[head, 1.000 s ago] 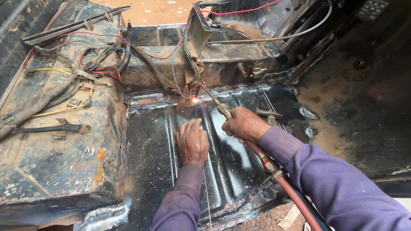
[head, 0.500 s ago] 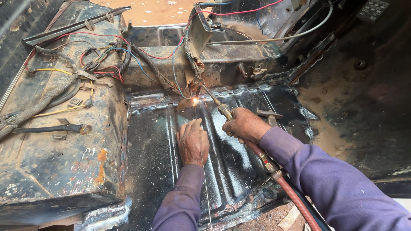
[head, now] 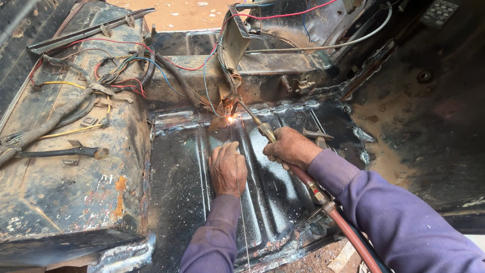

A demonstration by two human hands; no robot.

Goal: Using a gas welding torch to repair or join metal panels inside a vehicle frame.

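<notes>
Gripping the torch (head: 262, 126) in my closed right hand (head: 290, 148), I see its tip glowing at the far edge of the ribbed floor panel (head: 177, 202), just below the hanging wires (head: 222, 81). My left hand (head: 228, 168) lies on the panel beside the torch, fingers curled around a thin rod (head: 241, 217) running back toward me.
</notes>
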